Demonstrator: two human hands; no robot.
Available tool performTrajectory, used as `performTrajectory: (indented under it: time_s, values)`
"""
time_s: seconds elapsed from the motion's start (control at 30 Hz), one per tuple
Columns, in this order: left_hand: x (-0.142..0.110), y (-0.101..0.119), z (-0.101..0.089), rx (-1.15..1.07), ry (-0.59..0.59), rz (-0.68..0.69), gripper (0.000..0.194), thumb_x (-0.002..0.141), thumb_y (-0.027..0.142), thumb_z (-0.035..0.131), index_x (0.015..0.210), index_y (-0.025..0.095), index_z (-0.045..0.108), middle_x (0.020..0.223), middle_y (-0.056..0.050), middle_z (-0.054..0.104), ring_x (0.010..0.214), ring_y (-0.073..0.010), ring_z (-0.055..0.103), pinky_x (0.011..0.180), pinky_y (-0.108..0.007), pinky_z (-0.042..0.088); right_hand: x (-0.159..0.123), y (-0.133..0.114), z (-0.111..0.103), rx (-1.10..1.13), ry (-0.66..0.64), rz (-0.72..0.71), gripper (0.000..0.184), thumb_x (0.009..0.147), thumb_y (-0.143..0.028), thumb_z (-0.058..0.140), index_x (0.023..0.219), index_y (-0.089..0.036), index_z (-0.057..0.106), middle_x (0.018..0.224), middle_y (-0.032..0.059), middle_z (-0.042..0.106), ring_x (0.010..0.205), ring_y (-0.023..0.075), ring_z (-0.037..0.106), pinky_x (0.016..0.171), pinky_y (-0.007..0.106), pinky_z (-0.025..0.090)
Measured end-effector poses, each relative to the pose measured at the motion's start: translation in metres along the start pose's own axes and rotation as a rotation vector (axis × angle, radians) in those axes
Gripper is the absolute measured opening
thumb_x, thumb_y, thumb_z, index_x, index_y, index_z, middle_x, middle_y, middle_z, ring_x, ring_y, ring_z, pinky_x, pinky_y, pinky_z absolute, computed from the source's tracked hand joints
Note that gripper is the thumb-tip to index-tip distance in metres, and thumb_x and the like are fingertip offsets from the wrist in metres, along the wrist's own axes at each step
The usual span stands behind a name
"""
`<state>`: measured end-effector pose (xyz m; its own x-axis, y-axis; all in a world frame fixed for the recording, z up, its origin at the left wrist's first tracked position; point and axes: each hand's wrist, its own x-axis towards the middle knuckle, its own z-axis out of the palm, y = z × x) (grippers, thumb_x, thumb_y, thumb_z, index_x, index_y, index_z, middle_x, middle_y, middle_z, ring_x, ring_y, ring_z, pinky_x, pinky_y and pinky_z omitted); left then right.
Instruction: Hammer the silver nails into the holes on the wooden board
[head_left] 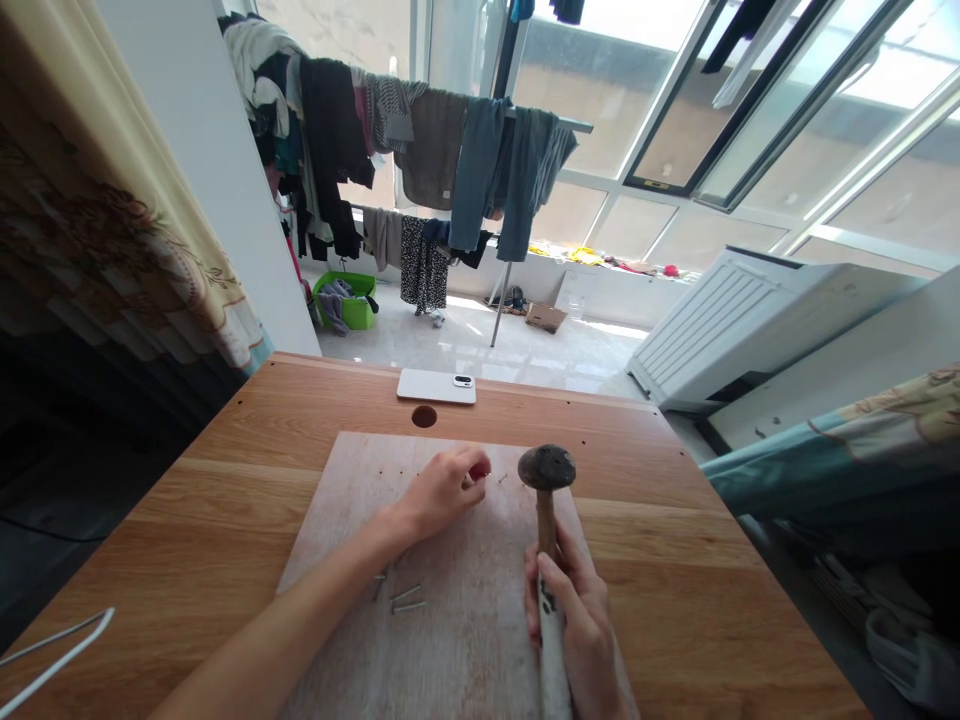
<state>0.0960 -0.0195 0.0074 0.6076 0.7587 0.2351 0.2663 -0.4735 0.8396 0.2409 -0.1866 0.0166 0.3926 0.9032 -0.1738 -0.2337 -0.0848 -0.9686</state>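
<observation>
My right hand [576, 610] is wrapped round the worn white handle of a hammer [547, 470], its dark rounded head raised at the far right part of a pale wooden board [465, 640]. Near the board's far edge, the fingers of my left hand [450, 488] are curled in a pinch. What they hold, if anything, is too small to make out. Just right of those fingertips a thin nail [503, 478] shows on the board. Several loose nails [409, 605] lie nearer to me, beside my left forearm. Small dark dots run along the board's far side.
Under the board is a wooden table [660, 540] with a round hole [424, 416]. A white phone [435, 386] lies at its far edge. A white wire-like piece [67, 650] juts in at left. Beyond stand a clothes rack [498, 305] and a green basket [360, 315].
</observation>
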Motion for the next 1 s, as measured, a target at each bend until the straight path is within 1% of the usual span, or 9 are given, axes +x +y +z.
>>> performTrajectory:
  time_s: [0.2,0.3,0.4,0.47,0.53,0.63,0.73,0.83,1.0]
  values:
    - [-0.004,-0.005,0.004,0.034,0.123,0.045,0.013,0.085,0.006,0.058,0.088,0.019,0.061,0.085,0.000,0.066,0.073,-0.0131,0.059,0.069,-0.024,0.048,0.000,-0.002,0.001,-0.003,-0.006,0.042,0.041,0.086,-0.058,0.072,0.100,-0.020,0.070,0.052,-0.0073,0.053,0.036,0.0072,0.041,0.033,0.016,0.038]
    - [-0.003,-0.005,0.004,0.088,0.107,0.023,0.014,0.086,0.006,0.059,0.089,0.019,0.062,0.086,0.000,0.067,0.073,-0.0139,0.061,0.069,-0.024,0.048,-0.004,0.000,-0.006,-0.058,-0.020,0.026,0.046,0.089,-0.057,0.070,0.118,-0.021,0.070,0.061,-0.0059,0.059,0.036,0.0081,0.045,0.033,0.018,0.041]
    - [-0.006,-0.005,0.002,0.162,0.042,0.022,0.013,0.089,0.008,0.061,0.093,0.019,0.065,0.086,-0.001,0.068,0.075,-0.0152,0.063,0.072,-0.026,0.050,-0.012,0.007,-0.027,-0.385,-0.014,-0.110,0.051,0.097,-0.050,0.060,0.138,-0.020,0.066,0.071,0.0007,0.073,0.044,0.0157,0.063,0.041,0.024,0.055]
    - [-0.011,-0.005,-0.001,0.207,0.041,0.030,0.014,0.090,0.009,0.062,0.099,0.020,0.066,0.093,-0.002,0.069,0.080,-0.0163,0.066,0.076,-0.027,0.052,-0.019,0.014,-0.046,-0.719,-0.050,-0.293,0.049,0.097,-0.043,0.062,0.139,-0.019,0.069,0.109,0.0115,0.082,0.090,0.0280,0.081,0.079,0.032,0.067]
    - [-0.020,-0.002,-0.007,0.241,0.075,0.043,0.014,0.092,0.011,0.063,0.102,0.020,0.065,0.100,-0.004,0.068,0.086,-0.0175,0.067,0.081,-0.029,0.053,-0.028,0.023,-0.062,-0.993,-0.099,-0.403,0.050,0.099,-0.036,0.060,0.146,-0.020,0.064,0.135,0.0122,0.074,0.118,0.0332,0.074,0.093,0.035,0.064]
    - [-0.040,0.008,-0.018,0.267,0.149,0.086,0.006,0.096,0.016,0.062,0.092,0.020,0.063,0.098,-0.003,0.065,0.088,-0.0175,0.066,0.083,-0.030,0.054,-0.040,0.038,-0.073,-1.238,-0.098,-0.518,0.054,0.103,-0.030,0.050,0.157,-0.023,0.052,0.134,0.0112,0.075,0.110,0.0328,0.078,0.077,0.033,0.069]
    - [-0.070,0.022,-0.029,0.265,0.190,0.170,0.022,0.100,0.021,0.060,0.078,0.020,0.057,0.092,-0.002,0.063,0.080,-0.0135,0.064,0.077,-0.026,0.053,-0.047,0.048,-0.074,-1.342,-0.024,-0.576,0.059,0.106,-0.028,0.043,0.165,-0.025,0.035,0.121,0.0124,0.080,0.089,0.0306,0.083,0.063,0.031,0.068]
    - [-0.107,0.033,-0.039,0.256,0.248,0.205,0.009,0.101,0.015,0.057,0.097,0.022,0.062,0.086,0.000,0.064,0.074,-0.0109,0.065,0.073,-0.021,0.054,-0.046,0.047,-0.075,-1.379,-0.114,-0.634,0.067,0.106,-0.031,0.047,0.169,-0.026,0.022,0.107,0.0095,0.081,0.075,0.0255,0.082,0.052,0.026,0.064]
    - [-0.181,0.042,-0.062,0.313,0.295,0.197,0.014,0.100,0.021,0.058,0.091,0.025,0.068,0.067,0.003,0.065,0.055,-0.0120,0.062,0.054,-0.020,0.051,-0.041,0.017,-0.070,-1.316,-0.085,-0.714,0.050,0.104,-0.040,0.055,0.150,-0.021,0.055,0.097,0.0082,0.079,0.077,0.0227,0.080,0.052,0.022,0.062]
